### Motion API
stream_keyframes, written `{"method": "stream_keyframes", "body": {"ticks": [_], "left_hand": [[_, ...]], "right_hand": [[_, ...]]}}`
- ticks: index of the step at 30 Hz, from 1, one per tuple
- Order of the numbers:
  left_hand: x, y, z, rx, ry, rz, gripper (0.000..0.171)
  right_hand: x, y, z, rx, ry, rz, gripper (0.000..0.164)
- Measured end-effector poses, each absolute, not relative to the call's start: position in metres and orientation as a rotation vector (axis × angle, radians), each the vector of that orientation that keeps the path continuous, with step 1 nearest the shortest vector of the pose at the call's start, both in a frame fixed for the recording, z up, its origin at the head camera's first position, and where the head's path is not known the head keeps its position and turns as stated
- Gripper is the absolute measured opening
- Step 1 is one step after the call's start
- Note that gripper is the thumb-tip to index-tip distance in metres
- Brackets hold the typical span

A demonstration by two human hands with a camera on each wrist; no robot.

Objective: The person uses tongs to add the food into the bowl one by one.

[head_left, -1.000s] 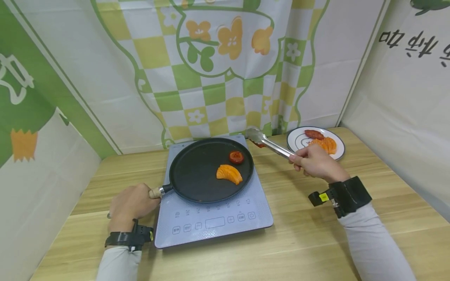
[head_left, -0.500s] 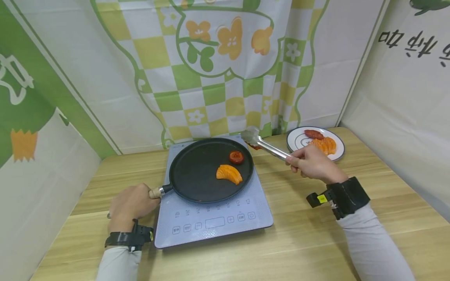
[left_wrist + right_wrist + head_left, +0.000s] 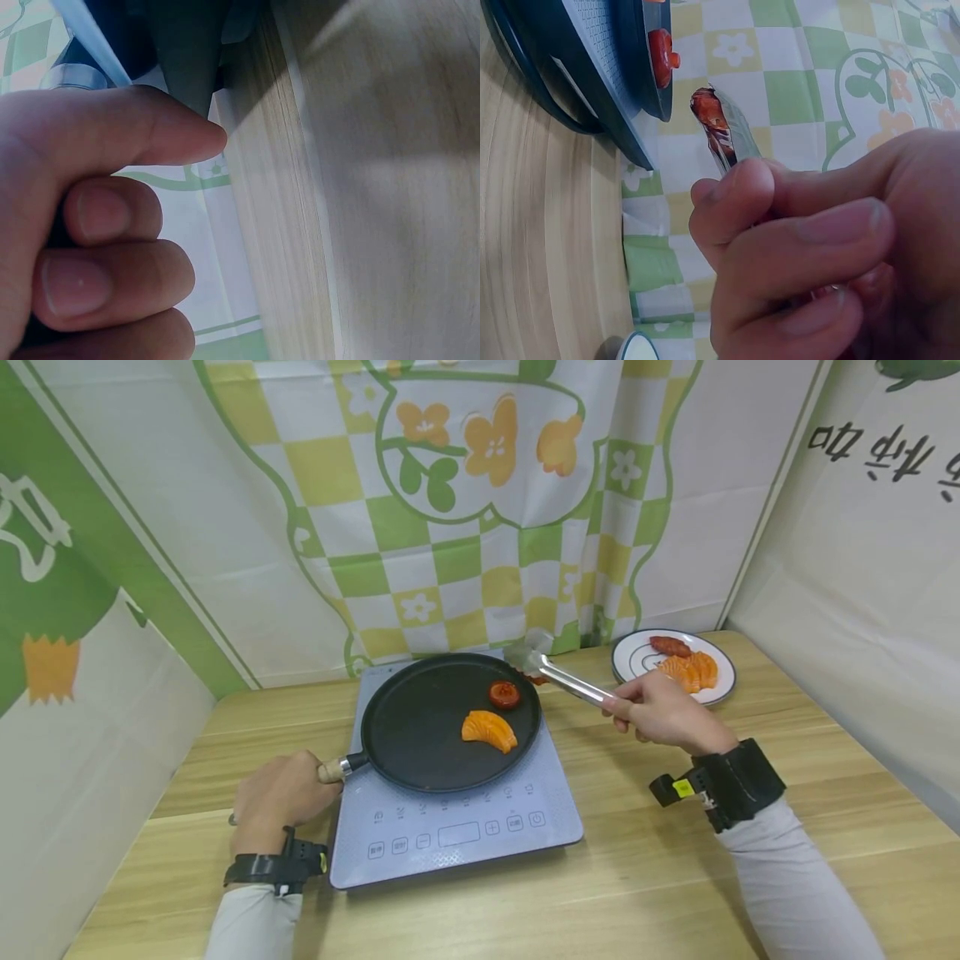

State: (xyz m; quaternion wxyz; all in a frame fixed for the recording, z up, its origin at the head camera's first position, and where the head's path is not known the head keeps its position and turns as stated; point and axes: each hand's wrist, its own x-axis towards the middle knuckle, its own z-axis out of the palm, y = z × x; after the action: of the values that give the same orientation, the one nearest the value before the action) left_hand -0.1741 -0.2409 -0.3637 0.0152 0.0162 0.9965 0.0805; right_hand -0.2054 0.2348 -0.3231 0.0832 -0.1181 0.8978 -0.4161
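My left hand grips the wooden handle of a flat black frying pan, its fingers curled round. On the pan's right side lie a ridged orange slice, like salmon, and a round red tomato half. My right hand holds metal tongs, pinching them toward the near end. Between the tongs' tips is a glossy reddish-brown piece, perhaps a sausage, mostly hidden by them in the head view. The tips hover at the pan's far right rim.
Under the pan is a grey induction cooker with touch buttons. To the right, a white plate with a dark rim bears a red sausage and orange slices. A checked curtain hangs behind the wooden table.
My right hand has moved left with the tongs and the piece in them, from beside the cooker to the pan's far right rim. My left hand and the pan stay in place.
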Motion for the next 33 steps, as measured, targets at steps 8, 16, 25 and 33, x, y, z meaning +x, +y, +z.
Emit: {"method": "stream_keyframes", "body": {"ticks": [8,16,25,33], "left_hand": [[-0.174,-0.241,-0.364,0.051,3.104,0.255,0.036],[-0.175,-0.241,-0.364,0.044,3.106,0.253,0.037],[-0.175,-0.241,-0.363,0.047,3.104,0.250,0.036],[-0.175,-0.241,-0.364,0.046,3.104,0.248,0.037]], "right_hand": [[-0.203,0.230,-0.322,-0.387,2.662,-1.237,0.022],[-0.202,0.225,-0.322,-0.435,2.634,-1.242,0.022],[-0.199,0.220,-0.322,-0.473,2.631,-1.225,0.021],[-0.197,0.216,-0.320,-0.490,2.631,-1.188,0.020]]}}
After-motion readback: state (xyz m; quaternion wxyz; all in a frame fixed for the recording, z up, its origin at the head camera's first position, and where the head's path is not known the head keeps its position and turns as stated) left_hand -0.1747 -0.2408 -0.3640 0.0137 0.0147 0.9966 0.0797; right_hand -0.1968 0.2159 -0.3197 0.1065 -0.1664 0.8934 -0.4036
